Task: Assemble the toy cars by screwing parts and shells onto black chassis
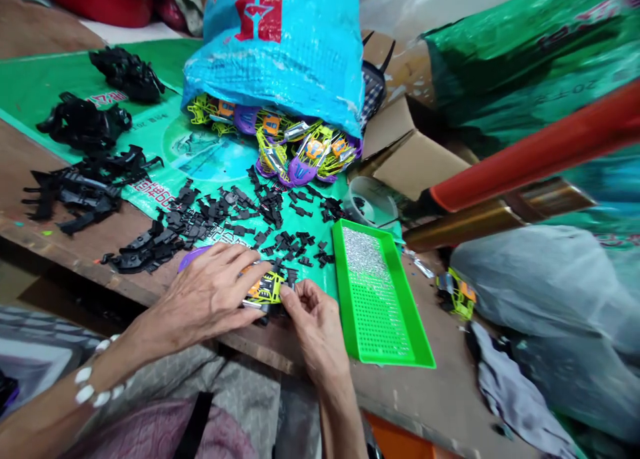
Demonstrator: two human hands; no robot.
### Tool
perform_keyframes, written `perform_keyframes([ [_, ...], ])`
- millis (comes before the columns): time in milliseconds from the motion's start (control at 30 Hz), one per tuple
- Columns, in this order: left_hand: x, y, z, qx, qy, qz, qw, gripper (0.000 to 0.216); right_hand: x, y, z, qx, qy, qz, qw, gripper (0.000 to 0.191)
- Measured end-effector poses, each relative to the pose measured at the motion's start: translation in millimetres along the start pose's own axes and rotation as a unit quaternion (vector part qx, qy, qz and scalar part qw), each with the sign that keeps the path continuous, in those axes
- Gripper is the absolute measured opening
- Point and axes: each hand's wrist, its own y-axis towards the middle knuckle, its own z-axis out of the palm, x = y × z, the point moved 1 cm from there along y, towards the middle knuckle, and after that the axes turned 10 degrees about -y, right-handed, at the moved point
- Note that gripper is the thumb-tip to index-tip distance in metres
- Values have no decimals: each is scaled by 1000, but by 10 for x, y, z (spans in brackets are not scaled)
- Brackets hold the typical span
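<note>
A toy car body [270,289] in yellow-green, orange and purple lies at the table's front edge, with black parts beneath it. My left hand [213,289] lies over it, fingers curled across its top and covering most of it. At the yellow-green end, my right hand [315,315] pinches with thumb and fingers; whether a small part is also between them is hidden. Loose black plastic pieces [240,209] are spread just beyond my hands. To the right stands a green tray [350,339] with many small silvery screws [364,245] heaped at its far end.
A blue sack [280,59] spills similar car bodies [305,159] at the back. Larger black parts [83,122] are piled at left. A clear round tub [373,202], a cardboard box [410,152] and a red pole [540,145] stand at right, near another car body [456,293].
</note>
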Motion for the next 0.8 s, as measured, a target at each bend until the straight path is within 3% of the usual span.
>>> perform_keyframes([
  [300, 61, -58, 39, 13, 30, 2, 999, 45, -69, 61, 77, 5, 29, -35, 999, 42],
  [500, 99, -82, 30, 0, 80, 60, 995, 46, -24, -112, 30, -51, 0, -73, 996, 33],
  [667, 231, -108, 88, -10, 84, 105, 991, 46, -2, -256, -318, -108, -22, -87, 990, 27],
  [800, 334, -159, 180, -10, 70, 93, 993, 53, 87, -159, -824, -259, -4, -103, 960, 33],
])
